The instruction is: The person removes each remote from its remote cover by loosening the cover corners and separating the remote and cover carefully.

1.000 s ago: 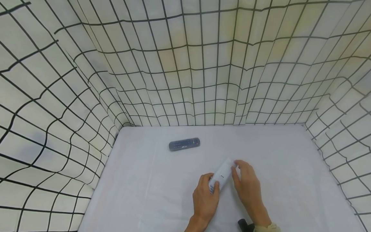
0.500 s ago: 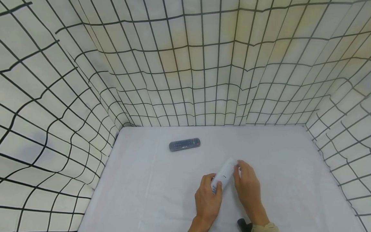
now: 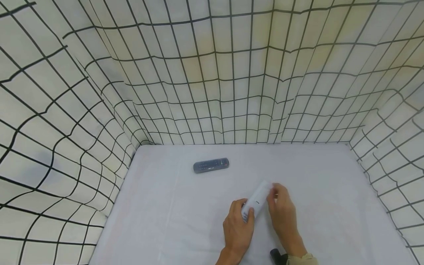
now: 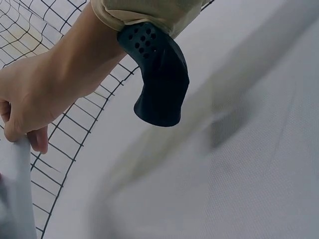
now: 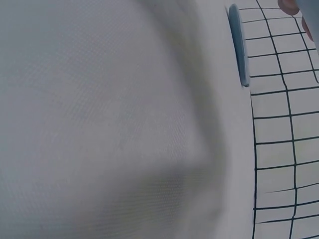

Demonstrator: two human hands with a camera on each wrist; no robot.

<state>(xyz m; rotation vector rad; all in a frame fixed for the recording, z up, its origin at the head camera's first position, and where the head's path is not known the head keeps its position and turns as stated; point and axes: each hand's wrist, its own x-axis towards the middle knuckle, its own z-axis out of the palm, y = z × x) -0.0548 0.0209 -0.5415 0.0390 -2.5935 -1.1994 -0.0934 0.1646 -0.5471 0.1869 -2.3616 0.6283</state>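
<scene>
A long white tube-like item (image 3: 257, 201) with grey print near its lower end and a short dark mark is held above the white table, slanting up to the right. My left hand (image 3: 237, 228) grips its lower end, thumb along the near side and fingers on the far side. At the upper end, my right hand (image 3: 284, 217) pinches the edge between thumb and fingertips. In the left wrist view the right hand (image 4: 35, 94) holds the top of the white item (image 4: 15, 174). Only the left fingertips (image 5: 289, 6) show in the right wrist view.
A dark remote control (image 3: 211, 165) lies on the white table cover (image 3: 159, 206), beyond the left hand. Pale walls with a black grid (image 3: 232, 73) enclose the back and sides. A black wrist mount (image 3: 279, 257) sits at the right sleeve (image 3: 303, 259).
Both hands and the white item have shifted slightly right. The right fingers have drawn together at its upper end. The remote control stays where it was.
</scene>
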